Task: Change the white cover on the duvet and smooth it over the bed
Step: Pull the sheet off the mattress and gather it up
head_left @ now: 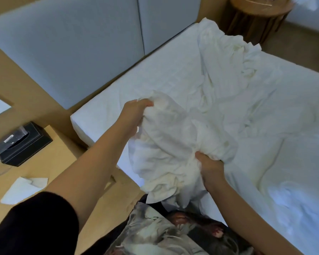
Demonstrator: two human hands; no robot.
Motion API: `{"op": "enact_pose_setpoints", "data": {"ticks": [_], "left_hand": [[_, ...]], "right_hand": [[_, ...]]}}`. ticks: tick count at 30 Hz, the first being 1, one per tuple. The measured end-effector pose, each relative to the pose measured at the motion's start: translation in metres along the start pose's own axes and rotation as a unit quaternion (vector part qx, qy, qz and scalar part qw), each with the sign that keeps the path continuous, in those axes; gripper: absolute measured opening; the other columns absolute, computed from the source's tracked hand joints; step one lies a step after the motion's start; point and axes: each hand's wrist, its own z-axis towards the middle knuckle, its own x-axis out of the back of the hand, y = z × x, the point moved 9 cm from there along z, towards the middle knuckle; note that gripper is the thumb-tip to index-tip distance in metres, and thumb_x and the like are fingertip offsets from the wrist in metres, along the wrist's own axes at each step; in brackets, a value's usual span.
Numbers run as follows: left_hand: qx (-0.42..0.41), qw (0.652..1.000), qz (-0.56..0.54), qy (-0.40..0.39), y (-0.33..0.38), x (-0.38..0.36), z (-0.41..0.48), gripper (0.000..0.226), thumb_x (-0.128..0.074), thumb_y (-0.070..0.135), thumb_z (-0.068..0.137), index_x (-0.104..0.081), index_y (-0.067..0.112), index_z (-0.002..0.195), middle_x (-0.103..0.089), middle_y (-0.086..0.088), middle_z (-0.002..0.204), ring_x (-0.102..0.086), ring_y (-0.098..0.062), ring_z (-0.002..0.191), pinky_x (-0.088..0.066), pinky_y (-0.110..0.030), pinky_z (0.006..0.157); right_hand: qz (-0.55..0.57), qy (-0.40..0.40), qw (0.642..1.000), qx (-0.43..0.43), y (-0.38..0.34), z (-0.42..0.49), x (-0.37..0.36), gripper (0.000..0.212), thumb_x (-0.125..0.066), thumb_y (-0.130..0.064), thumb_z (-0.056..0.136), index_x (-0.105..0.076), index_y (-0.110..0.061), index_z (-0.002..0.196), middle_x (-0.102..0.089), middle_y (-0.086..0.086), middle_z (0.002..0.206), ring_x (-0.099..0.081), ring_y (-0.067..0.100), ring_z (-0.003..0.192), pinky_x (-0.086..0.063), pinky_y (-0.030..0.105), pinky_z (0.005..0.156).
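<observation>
A patterned grey cloth (155, 230) lies lowest in view, at the person's front, with a black sleeve (35, 227) on the left arm beside it. Just beyond, both hands are clamped on a bunched white cover (166, 144), which is lifted above the near edge of the bed (107, 107). The right hand (208, 162) grips a fistful at the lower side of the bundle, fingers buried in the folds. The left hand (134, 115) pinches the upper end, further out. The hands are apart, with the bundle sagging between them and its loose end hanging down toward the patterned cloth.

To the left, a wooden worktop (66, 162) carries a white napkin (24, 188) and a black tissue box (24, 144). Past the hands, the cover runs on as a crumpled white ridge (228, 61) across the bed toward its far corner. A padded grey headboard (72, 52) stands behind the bed, and a round wooden side table (256, 15) stands beyond the far corner.
</observation>
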Motion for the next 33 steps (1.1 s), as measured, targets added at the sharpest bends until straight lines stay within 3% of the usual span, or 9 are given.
{"op": "enact_pose_setpoints", "data": {"ticks": [5,9,13,15,18,21,26,31,33], "left_hand": [[-0.004,1.0,0.0,0.004,-0.011,0.0,-0.004,0.006,-0.063,0.02,0.075,-0.062,0.015,0.078,-0.055,-0.003,0.07,-0.05,-0.02,0.062,-0.039,-0.021,0.053],[0.034,0.995,-0.074,0.061,-0.028,0.019,-0.003,0.018,-0.066,0.023,0.065,-0.063,0.016,0.081,-0.055,-0.003,0.074,-0.05,-0.019,0.066,-0.039,-0.023,0.056],[0.059,0.996,-0.044,0.059,-0.058,0.017,-0.01,0.003,-0.062,0.017,0.08,-0.062,0.016,0.078,-0.057,-0.002,0.07,-0.052,-0.017,0.06,-0.04,-0.018,0.049],[0.06,0.997,-0.029,0.05,-0.064,0.016,-0.012,0.004,-0.062,0.018,0.081,-0.06,0.016,0.078,-0.058,-0.005,0.077,-0.053,-0.021,0.067,-0.041,-0.025,0.06],[0.042,0.999,0.001,0.021,-0.063,0.014,-0.013,0.004,-0.061,0.016,0.081,-0.059,0.013,0.081,-0.056,-0.012,0.086,-0.051,-0.023,0.078,-0.039,-0.033,0.069],[0.014,0.998,0.066,-0.02,-0.061,0.009,-0.014,0.008,-0.063,0.013,0.081,-0.064,0.006,0.084,-0.06,-0.013,0.084,-0.056,-0.023,0.075,-0.043,-0.032,0.067],[-0.046,0.967,0.209,-0.138,-0.051,0.004,-0.016,0.02,-0.066,0.018,0.072,-0.057,0.0,0.071,-0.05,-0.011,0.069,-0.049,-0.019,0.066,-0.038,-0.031,0.06],[-0.063,0.907,0.341,-0.24,-0.055,0.029,-0.004,0.033,-0.067,0.022,0.069,-0.042,0.013,0.049,-0.037,0.002,0.053,-0.038,-0.012,0.052,-0.031,-0.025,0.053],[-0.04,0.888,0.376,-0.263,-0.066,0.043,0.01,0.043,-0.069,0.019,0.075,-0.037,0.018,0.047,-0.035,0.003,0.052,-0.037,-0.014,0.052,-0.03,-0.027,0.055]], "right_hand": [[-0.046,-0.001,0.999,0.016,0.002,0.011,0.0,0.024,-0.071,-0.005,0.08,-0.062,-0.012,0.101,-0.063,-0.004,0.09,-0.059,0.012,0.081,-0.045,0.026,0.078],[-0.207,0.026,0.977,0.05,0.014,0.017,0.028,0.014,-0.07,-0.009,0.082,-0.062,-0.005,0.093,-0.066,0.015,0.1,-0.059,0.032,0.098,-0.045,0.037,0.086],[-0.265,0.021,0.963,-0.044,0.055,0.014,0.047,0.016,-0.068,-0.02,0.083,-0.06,-0.007,0.076,-0.067,0.019,0.104,-0.06,0.033,0.087,-0.047,0.037,0.078],[-0.286,-0.03,0.954,-0.082,0.058,0.011,0.041,0.034,-0.069,-0.033,0.082,-0.064,-0.006,0.101,-0.063,0.015,0.116,-0.058,0.032,0.099,-0.048,0.039,0.086],[-0.494,-0.112,0.855,-0.107,0.04,-0.001,0.042,0.073,-0.06,-0.06,0.08,-0.051,-0.003,0.126,-0.058,0.014,0.123,-0.058,0.028,0.101,-0.045,0.033,0.077],[-0.687,-0.05,0.723,0.044,-0.02,-0.006,0.032,0.059,-0.048,-0.064,0.083,-0.055,-0.012,0.111,-0.061,0.007,0.11,-0.057,0.026,0.092,-0.037,0.029,0.07],[-0.459,-0.181,0.806,0.327,-0.084,-0.026,-0.093,0.039,-0.057,-0.045,0.088,-0.054,-0.019,0.117,-0.053,0.002,0.118,-0.05,0.021,0.112,-0.037,0.029,0.088],[-0.562,-0.331,0.712,0.261,-0.042,0.0,-0.17,0.089,-0.061,-0.066,0.076,-0.018,-0.037,0.148,-0.024,-0.011,0.154,-0.016,0.014,0.143,-0.01,0.046,0.116],[-0.603,-0.378,0.68,0.179,-0.013,0.012,-0.184,0.086,-0.062,-0.064,0.076,-0.025,-0.03,0.146,-0.034,-0.007,0.15,-0.027,0.018,0.14,-0.017,0.043,0.114]]}}
